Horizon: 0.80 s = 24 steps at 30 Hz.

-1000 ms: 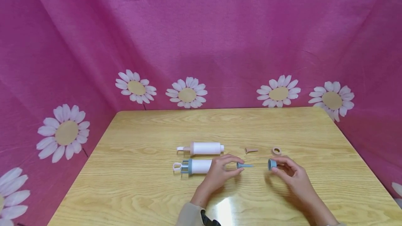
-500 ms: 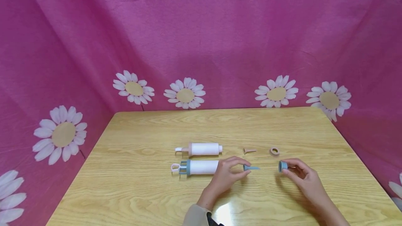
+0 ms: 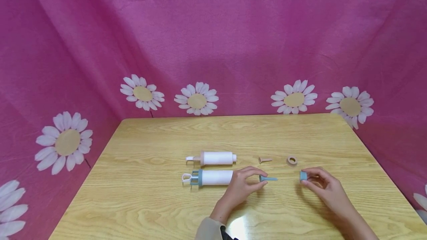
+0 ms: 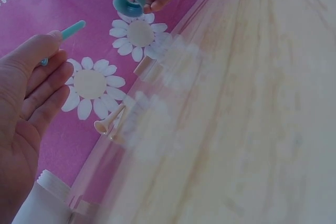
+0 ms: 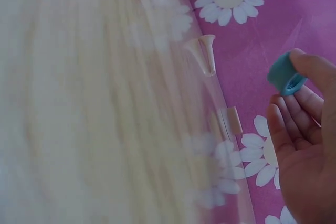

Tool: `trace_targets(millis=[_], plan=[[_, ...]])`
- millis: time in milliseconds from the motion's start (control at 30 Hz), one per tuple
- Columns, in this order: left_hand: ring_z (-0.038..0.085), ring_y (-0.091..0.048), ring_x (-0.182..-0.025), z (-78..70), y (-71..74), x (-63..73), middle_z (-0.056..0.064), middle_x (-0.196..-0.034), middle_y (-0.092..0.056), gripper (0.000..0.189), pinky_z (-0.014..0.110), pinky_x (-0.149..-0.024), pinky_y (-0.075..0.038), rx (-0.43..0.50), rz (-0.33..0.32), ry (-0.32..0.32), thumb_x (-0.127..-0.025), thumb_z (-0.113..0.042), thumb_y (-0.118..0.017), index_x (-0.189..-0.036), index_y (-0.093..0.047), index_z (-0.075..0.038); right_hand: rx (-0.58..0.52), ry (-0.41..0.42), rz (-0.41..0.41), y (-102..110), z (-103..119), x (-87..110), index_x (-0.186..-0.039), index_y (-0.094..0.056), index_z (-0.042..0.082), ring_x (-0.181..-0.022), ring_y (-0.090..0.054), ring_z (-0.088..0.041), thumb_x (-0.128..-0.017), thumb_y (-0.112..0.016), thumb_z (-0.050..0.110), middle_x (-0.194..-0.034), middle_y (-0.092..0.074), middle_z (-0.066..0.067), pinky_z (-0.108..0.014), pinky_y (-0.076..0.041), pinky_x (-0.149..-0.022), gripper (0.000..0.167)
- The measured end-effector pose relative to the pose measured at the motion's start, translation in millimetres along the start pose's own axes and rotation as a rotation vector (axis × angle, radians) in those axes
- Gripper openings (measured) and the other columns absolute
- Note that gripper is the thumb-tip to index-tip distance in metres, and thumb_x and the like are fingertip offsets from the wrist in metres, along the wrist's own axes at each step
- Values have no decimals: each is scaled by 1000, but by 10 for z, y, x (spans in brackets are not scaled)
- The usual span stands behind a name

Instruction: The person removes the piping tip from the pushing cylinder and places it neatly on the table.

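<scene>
My left hand (image 3: 241, 185) pinches a small blue-green funnel-shaped nozzle (image 3: 271, 179) between thumb and finger, its narrow tip pointing right. In the left wrist view the nozzle's slim end (image 4: 73, 29) sticks out past the fingertips. My right hand (image 3: 328, 188) pinches a blue-green ring-shaped collar (image 3: 303, 175), held apart from the nozzle with a gap between them. The right wrist view shows the collar (image 5: 286, 73) as a short, hollow ring. Beside the left hand lies a white-barrelled syringe (image 3: 215, 177) with a blue-green end and white ring handle; the hand hides its right end.
Behind lies a second white-barrelled syringe (image 3: 217, 157) with a pinkish-beige end. A beige nozzle (image 3: 265, 160) and a beige ring collar (image 3: 291, 161) rest to its right. The wooden table (image 3: 160, 210) meets a pink flowered cloth (image 3: 227, 40) at the back and sides.
Both hands have moved right, the right hand farther, so the nozzle and collar are wider apart. The collar has turned, its opening facing less toward the head camera. The head view has shifted slightly.
</scene>
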<state>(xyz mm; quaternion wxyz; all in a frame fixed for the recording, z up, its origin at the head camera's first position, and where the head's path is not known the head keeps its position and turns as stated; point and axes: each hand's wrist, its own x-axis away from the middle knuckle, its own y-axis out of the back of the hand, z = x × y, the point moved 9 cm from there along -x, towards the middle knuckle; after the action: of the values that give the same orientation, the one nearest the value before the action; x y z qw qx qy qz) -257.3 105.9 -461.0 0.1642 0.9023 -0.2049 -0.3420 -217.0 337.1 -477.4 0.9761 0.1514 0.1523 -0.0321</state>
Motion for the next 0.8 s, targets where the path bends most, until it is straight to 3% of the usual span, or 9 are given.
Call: trace_targets(millis=[233,567,800], plan=[[13,-72,-96,-5,7,7,5,-100,-76,16,16,-93,-53,-6,-3,-3,-85,-14,-76,-100,-74,-8,328,25,58,16,-11,-82,-111,-64,4,-84,-57,7,-85,-74,5,-96,-60,16,-8,-52,-73,28],[13,-71,-98,7,12,17,6,-102,-76,17,18,-94,-53,-6,13,29,-86,-15,-75,-101,-74,-7,453,24,80,29,-117,-164,-103,-68,2,-77,-53,8,-80,-78,3,-91,-60,-1,-10,-53,-64,26],[13,-71,-97,10,7,11,6,-101,-76,17,17,-94,-53,1,17,25,-86,-14,-75,-101,-73,-7,518,1,109,4,-162,-199,-100,-68,2,-73,-50,9,-77,-80,5,-89,-60,-2,-15,-50,-59,26]])
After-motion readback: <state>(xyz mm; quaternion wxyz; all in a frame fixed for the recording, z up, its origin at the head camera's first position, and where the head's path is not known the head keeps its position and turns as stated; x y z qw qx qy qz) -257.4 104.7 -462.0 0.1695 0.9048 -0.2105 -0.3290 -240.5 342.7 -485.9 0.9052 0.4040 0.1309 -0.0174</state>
